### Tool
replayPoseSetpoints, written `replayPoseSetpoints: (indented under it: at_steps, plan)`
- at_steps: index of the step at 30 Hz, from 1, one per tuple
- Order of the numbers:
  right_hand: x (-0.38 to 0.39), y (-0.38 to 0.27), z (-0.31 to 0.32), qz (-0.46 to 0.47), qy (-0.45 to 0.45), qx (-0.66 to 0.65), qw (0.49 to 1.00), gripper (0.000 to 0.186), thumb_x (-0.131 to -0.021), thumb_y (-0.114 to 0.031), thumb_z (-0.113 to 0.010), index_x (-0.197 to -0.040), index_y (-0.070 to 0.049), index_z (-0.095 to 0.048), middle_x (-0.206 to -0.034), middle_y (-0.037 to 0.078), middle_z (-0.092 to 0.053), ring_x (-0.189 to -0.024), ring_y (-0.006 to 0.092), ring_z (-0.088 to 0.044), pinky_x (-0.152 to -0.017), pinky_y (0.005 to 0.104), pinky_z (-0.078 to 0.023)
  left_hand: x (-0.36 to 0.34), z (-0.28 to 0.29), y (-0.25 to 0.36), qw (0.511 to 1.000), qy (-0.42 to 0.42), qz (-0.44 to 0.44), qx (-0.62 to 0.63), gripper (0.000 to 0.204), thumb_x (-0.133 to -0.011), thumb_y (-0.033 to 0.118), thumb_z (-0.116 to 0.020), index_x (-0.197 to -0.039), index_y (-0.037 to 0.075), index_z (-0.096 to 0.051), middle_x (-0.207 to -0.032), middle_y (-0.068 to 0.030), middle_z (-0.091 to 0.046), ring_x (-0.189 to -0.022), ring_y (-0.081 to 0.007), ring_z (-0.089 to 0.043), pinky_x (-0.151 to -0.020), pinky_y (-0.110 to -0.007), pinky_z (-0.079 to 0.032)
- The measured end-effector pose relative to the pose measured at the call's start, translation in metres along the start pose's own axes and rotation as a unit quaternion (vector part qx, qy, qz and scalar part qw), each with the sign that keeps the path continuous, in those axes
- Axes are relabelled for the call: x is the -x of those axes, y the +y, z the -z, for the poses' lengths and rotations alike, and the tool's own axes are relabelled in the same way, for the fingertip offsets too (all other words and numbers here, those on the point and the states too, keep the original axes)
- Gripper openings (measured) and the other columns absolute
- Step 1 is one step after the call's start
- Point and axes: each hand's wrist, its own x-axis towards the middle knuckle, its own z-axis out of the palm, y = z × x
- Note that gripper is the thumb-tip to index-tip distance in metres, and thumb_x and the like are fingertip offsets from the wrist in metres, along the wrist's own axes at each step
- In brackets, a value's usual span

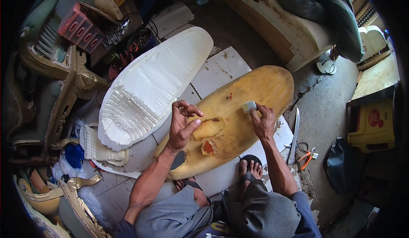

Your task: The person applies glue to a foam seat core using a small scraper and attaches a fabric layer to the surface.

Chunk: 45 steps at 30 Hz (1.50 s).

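Observation:
A long, oval, yellow-brown foam pad [251,88] lies slantwise in front of my feet. In my right hand [264,122] a small, flat, pale spreader [249,106] is pinched between thumb and fingers, over the pad's middle right. My left hand [183,125] is raised above the pad's left part, its fingers half curled and apart with nothing in them. Just right of that hand, a cut-out hollow [208,129] shows in the pad. Below the hollow sits a small cup of orange-red glue-like stuff [208,147]. Whether the spreader touches the foam I cannot tell.
A white ribbed foam piece [157,84] lies to the left on white tiles. Carved chair frames [74,80] crowd the left side. On the right floor are a long blade [294,136] and orange-handled pliers [306,159]. Another person [315,7] sits at the top right.

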Motion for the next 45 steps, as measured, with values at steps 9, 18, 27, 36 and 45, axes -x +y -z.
replayPoseSetpoints:
  at_steps: [9,18,27,36,45]
  plan:
    - [0.007,0.005,0.003,-0.012,0.008,-0.009,1.000,0.032,-0.091,-0.027,-0.071,-0.116,-0.008,-0.079,-0.095,0.012,-0.075,-0.087,0.0308,-0.058,-0.085,0.0413,-0.049,0.002,-0.002,-0.005,0.999,0.034,0.022,0.005,0.048,-0.093,-0.005,-0.068,-0.128,0.007,-0.038,-0.105,-0.0063,-0.065,-0.103,-0.0129,-0.060,-0.102,-0.032,-0.044]
    - [0.011,0.007,0.005,-0.014,0.024,-0.013,1.000,0.032,-0.089,-0.025,-0.073,-0.115,-0.008,-0.079,-0.096,0.012,-0.075,-0.089,0.0316,-0.060,-0.086,0.0421,-0.050,0.007,-0.005,-0.006,0.999,0.038,0.035,-0.013,0.048,-0.092,-0.002,-0.070,-0.129,0.007,-0.039,-0.106,-0.0047,-0.065,-0.101,-0.0115,-0.058,-0.100,-0.031,-0.044]
    - [-0.062,-0.012,-0.024,0.151,0.045,0.050,0.986,0.026,-0.088,-0.025,-0.073,-0.109,-0.011,-0.080,-0.096,0.009,-0.074,-0.092,0.0308,-0.060,-0.087,0.0421,-0.049,0.038,0.048,-0.016,0.957,0.183,0.086,-0.209,0.058,-0.096,0.017,-0.073,-0.142,0.007,-0.038,-0.127,-0.0113,-0.060,-0.115,-0.0201,-0.054,-0.098,-0.036,-0.045]
    - [-0.073,0.013,-0.042,0.246,-0.040,0.044,0.968,0.019,-0.079,-0.021,-0.075,-0.096,-0.012,-0.080,-0.091,0.008,-0.072,-0.090,0.0305,-0.059,-0.079,0.0442,-0.047,0.149,0.118,-0.044,0.832,0.226,0.103,-0.496,0.061,-0.099,0.018,-0.067,-0.150,0.002,-0.037,-0.142,-0.0256,-0.054,-0.131,-0.0391,-0.052,-0.112,-0.049,-0.039]
    - [-0.146,0.071,0.018,0.209,0.084,0.175,0.958,0.015,-0.081,-0.024,-0.078,-0.091,-0.013,-0.081,-0.085,0.006,-0.071,-0.096,0.0291,-0.060,-0.079,0.0444,-0.047,0.195,0.098,-0.049,0.793,0.283,0.207,-0.498,0.048,-0.105,0.033,-0.057,-0.140,0.000,-0.053,-0.138,-0.0243,-0.058,-0.128,-0.0404,-0.054,-0.110,-0.048,-0.041]
